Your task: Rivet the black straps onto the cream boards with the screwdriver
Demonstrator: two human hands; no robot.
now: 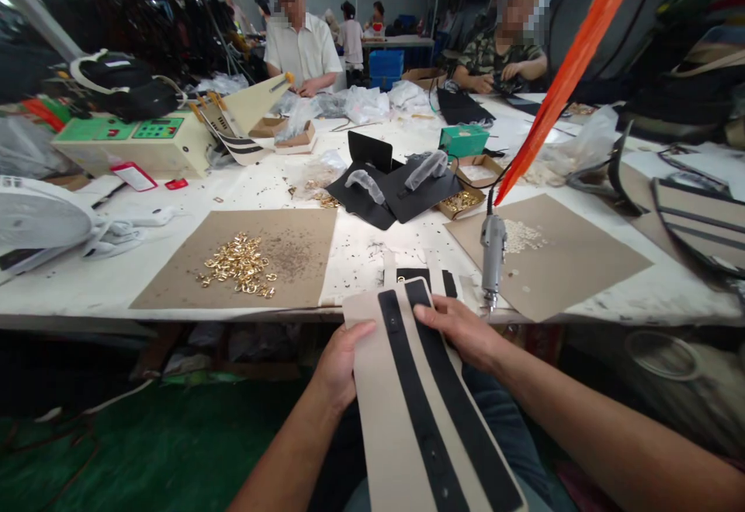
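Observation:
A long beige panel [372, 388] with two black straps running along it lies over my lap, tilted up toward the table edge. My left hand [343, 361] grips its left side, thumb on the face and fingers behind. My right hand [462, 330] is closed on the right edge near the top, its thumb pressing on the black strap [434, 333]. Small fittings show on the left strap [416, 403]. Just past the panel's top, a black piece with a gold ring [401, 278] sits at the table's edge. Right of it hangs a grey electric screwdriver [493, 256], tip down.
Gold metal fittings [238, 260] lie heaped on a brown board [174, 264]; small pale washers [521, 236] lie on another board [587, 256]. Black flaps with wrapped handles [389, 190] are mid-table. An orange cord bundle [570, 62] hangs right. Two co-workers [303, 46] [500, 54] sit opposite.

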